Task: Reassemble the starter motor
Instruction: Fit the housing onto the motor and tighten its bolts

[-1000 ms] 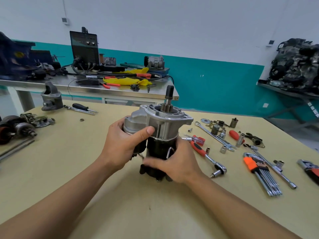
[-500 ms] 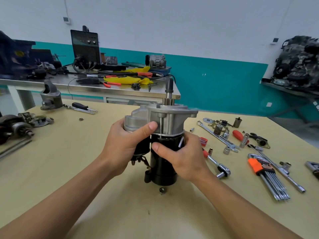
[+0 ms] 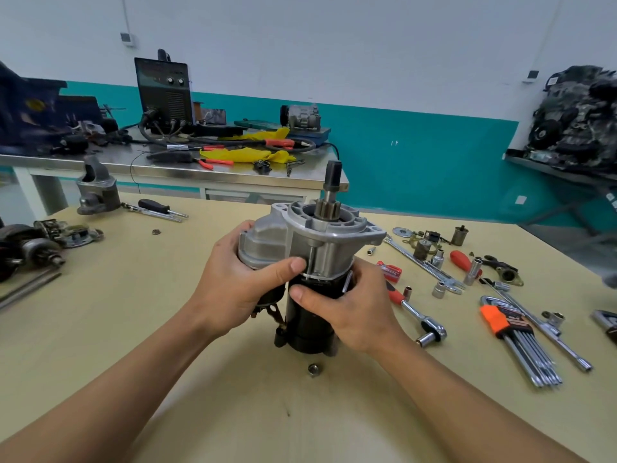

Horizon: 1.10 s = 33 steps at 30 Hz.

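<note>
Workshop with a teal-banded wall; a pale yellow table (image 3: 160, 329) carries a ratchet (image 3: 417, 317) and hex keys (image 3: 522, 345) at the right; at its middle the starter motor (image 3: 329, 253) is held upright, pinion (image 3: 328, 208) pointing up, its base at or just above the tabletop, I cannot tell which; the left hand (image 3: 230, 292) wraps the silver nose housing, fingers curled behind and thumb pressed across the front; the right hand (image 3: 354, 312) grips the black body just under the seam, thumb lying along the joint. A second ago the right hand cupped the motor's bottom end; it has since moved up to the seam, uncovering a loose nut (image 3: 313, 369) on the table just in front of the base. Housing and body look mated; fastening likely comes next, and that nut may still need fitting.
</note>
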Motion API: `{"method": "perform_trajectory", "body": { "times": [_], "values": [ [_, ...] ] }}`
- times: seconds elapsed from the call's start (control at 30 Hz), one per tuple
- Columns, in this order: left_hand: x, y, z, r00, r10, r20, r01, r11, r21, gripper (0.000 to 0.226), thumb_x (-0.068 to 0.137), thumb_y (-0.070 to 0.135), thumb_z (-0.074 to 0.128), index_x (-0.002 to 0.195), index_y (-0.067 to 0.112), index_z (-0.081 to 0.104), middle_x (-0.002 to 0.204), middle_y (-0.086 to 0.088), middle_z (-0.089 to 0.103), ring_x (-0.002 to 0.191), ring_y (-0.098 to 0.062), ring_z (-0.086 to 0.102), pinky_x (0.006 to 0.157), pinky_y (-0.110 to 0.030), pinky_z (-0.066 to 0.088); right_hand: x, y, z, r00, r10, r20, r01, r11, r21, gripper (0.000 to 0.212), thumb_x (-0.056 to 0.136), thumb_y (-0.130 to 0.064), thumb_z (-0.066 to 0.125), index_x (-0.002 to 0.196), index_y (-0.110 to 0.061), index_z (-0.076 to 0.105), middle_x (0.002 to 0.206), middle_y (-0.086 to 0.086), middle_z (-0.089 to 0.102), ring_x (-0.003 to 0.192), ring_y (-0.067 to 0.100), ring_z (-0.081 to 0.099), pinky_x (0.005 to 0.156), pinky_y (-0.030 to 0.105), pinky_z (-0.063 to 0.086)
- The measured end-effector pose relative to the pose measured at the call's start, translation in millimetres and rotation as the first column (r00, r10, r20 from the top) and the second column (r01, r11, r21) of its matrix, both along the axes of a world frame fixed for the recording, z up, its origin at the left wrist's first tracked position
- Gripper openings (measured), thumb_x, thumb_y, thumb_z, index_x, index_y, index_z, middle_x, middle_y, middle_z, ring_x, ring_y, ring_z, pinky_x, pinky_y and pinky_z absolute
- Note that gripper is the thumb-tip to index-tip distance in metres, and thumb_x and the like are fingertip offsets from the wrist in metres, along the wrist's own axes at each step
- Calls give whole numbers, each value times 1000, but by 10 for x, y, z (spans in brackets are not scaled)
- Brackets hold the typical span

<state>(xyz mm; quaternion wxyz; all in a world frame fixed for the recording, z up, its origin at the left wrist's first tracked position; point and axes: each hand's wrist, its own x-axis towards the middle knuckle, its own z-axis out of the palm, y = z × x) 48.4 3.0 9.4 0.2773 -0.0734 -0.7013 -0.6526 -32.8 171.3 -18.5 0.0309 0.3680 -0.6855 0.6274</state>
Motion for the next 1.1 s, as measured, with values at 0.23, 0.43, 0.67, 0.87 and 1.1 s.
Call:
{"method": "perform_trajectory", "body": {
  "times": [0.23, 0.43, 0.67, 0.87, 1.1],
  "values": [
    [-5, 16, -3, 1000, -14, -26, 13, 1000, -18, 65, 61, 27, 85, 115, 0, 59, 102, -10, 75, 92, -17, 73, 74, -26, 58, 1, 39, 9, 999, 44, 3, -44, 999, 27, 55, 65, -44, 86, 114, -26, 70, 110, -14, 74, 108, 5, 68, 90, 27, 56],
    [6, 6, -16, 1000, 11, -16, -12, 999, -37, 66, 61, 33, 84, 114, 3, 60, 99, -11, 73, 85, -15, 70, 68, -25, 56, -1, 278, 316, 999, 33, 12, -35, 905, 424, 53, 65, -54, 78, 113, -33, 71, 107, -18, 73, 93, -13, 62, 82, 22, 49],
    [3, -5, -28, 999, 46, 8, -45, 995, -84, 61, 62, 40, 84, 112, 13, 62, 101, -6, 72, 86, -14, 69, 69, -31, 57, 125, 878, 1123, 982, 30, 189, -95, 932, 349, 37, 91, -5, 49, 69, -18, 75, 59, -2, 62, 47, 6, 39, 43, 20, 32],
    [4, -13, -34, 998, 54, -9, -55, 995, -88, 63, 64, 38, 84, 114, 7, 62, 103, -8, 74, 91, -19, 71, 75, -24, 57, 380, 704, 1721, 985, 170, 41, -174, 974, 145, 35, 101, -30, 43, 95, -14, 73, 88, 6, 75, 65, 14, 55, 50, 22, 45],
    [9, -12, -22, 999, 42, -9, -42, 994, -100, 60, 65, 37, 83, 112, 8, 61, 100, -9, 71, 86, -16, 69, 67, -25, 56, 345, 253, 1750, 927, 95, -363, 36, 940, 338, 53, 107, -39, 32, 75, -13, 64, 55, -1, 42, 49, 10, 40, 51, 25, 36]
  ]
}}
